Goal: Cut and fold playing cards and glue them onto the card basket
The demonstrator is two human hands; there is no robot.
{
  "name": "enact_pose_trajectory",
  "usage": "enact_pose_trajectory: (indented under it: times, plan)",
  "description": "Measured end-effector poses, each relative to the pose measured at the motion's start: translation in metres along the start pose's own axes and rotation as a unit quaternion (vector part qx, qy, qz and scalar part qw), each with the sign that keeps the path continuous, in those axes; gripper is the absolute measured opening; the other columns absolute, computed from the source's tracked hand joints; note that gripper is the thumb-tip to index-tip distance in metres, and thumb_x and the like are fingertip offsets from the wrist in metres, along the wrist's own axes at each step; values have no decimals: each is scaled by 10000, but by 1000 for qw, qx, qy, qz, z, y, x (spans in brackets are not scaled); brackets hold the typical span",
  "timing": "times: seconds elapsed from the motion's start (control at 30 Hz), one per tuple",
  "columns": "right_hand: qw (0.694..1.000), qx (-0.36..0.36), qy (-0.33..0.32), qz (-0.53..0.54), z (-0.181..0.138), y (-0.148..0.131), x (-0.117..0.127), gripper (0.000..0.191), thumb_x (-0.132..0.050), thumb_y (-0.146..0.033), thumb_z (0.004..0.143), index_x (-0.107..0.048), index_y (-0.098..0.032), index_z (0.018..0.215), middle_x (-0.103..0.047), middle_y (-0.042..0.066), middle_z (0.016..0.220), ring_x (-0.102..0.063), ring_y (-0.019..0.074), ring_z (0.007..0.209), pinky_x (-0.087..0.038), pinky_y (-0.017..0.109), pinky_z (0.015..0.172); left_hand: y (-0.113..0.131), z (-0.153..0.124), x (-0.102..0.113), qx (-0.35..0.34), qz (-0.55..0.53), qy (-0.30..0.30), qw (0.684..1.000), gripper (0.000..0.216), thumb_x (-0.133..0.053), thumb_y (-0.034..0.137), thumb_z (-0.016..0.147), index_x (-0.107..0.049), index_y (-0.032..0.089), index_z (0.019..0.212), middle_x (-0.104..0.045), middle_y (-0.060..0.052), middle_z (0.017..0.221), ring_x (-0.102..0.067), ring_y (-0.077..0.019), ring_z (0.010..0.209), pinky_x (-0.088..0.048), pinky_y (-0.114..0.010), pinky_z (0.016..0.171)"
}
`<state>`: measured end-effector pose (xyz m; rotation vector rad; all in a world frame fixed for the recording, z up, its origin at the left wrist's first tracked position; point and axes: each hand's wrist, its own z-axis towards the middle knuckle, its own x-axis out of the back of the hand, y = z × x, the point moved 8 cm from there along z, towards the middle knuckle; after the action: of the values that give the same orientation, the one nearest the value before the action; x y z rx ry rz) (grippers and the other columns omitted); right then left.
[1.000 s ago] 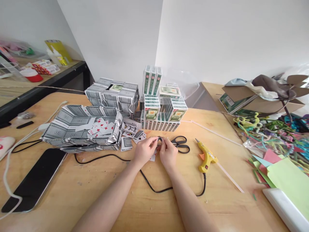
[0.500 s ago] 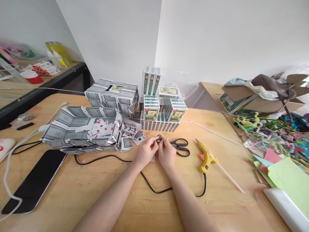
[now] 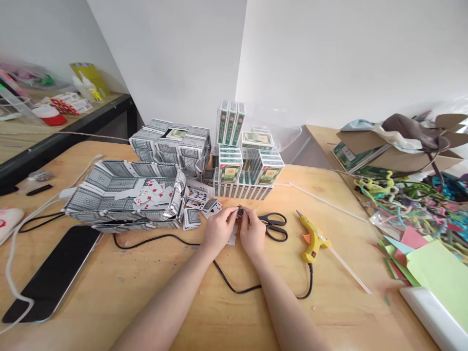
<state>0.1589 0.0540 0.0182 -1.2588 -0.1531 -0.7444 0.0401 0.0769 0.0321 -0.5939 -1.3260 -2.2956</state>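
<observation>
My left hand (image 3: 218, 228) and my right hand (image 3: 251, 231) meet at the middle of the wooden table (image 3: 204, 302), fingers pinched together on a small dark piece (image 3: 240, 211) that I cannot make out. A bit of white card shows under the hands. Black scissors (image 3: 275, 226) lie just right of my right hand. A yellow glue gun (image 3: 311, 236) lies further right, its black cord (image 3: 234, 287) running under my forearms. Loose playing cards (image 3: 200, 204) lie just left of my left hand.
A box built from playing cards (image 3: 124, 195) stands at left, a second one (image 3: 171, 144) behind it, and stacked card packs (image 3: 244, 165) at the back. A dark tablet (image 3: 51, 273) lies front left. Pipe cleaners (image 3: 413, 204) and coloured paper (image 3: 435, 268) crowd the right.
Both hands stay pinched together at the same spot; the fingers have shifted slightly around the small piece. Nothing else moved.
</observation>
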Motion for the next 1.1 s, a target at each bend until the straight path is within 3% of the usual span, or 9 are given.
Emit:
enact_pose_trajectory:
  times: [0.3, 0.67, 0.9, 1.1]
  plan:
    - [1000, 3, 26, 0, 2, -4, 9, 283, -392, -257, 867, -645, -176, 964, -709, 61, 866, -666, 165, 723, -512, 254, 660, 0, 0, -5, -9, -9, -28, 1000, 198, -476, 199, 814, -617, 196, 953, -705, -45, 863, -665, -162, 736, -520, -255, 646]
    - [996, 69, 13, -53, -1, -9, 3, 302, -398, -259, 858, -666, -192, 979, -710, 73, 864, -664, 183, 719, -512, 281, 661, -11, 1, -2, 60, -67, 13, 996, 150, -500, 232, 800, -633, 198, 861, -708, -34, 782, -661, -150, 672, -503, -244, 607]
    - [994, 40, 95, -47, -1, -9, 20, 262, -457, -291, 830, -693, -178, 843, -706, 68, 761, -640, 170, 645, -485, 266, 619, -8, 2, 7, 58, -18, 46, 997, 121, -503, 240, 802, -615, 198, 783, -688, -12, 720, -636, -139, 646, -470, -236, 590]
    - [995, -62, 57, 55, 2, 8, 17, 218, -486, -259, 776, -689, -179, 763, -657, 14, 548, -598, 160, 523, -464, 260, 556, -9, 2, 6, 65, -68, 39, 995, 111, -472, 194, 812, -581, 197, 794, -678, -29, 837, -626, -149, 789, -486, -272, 699]
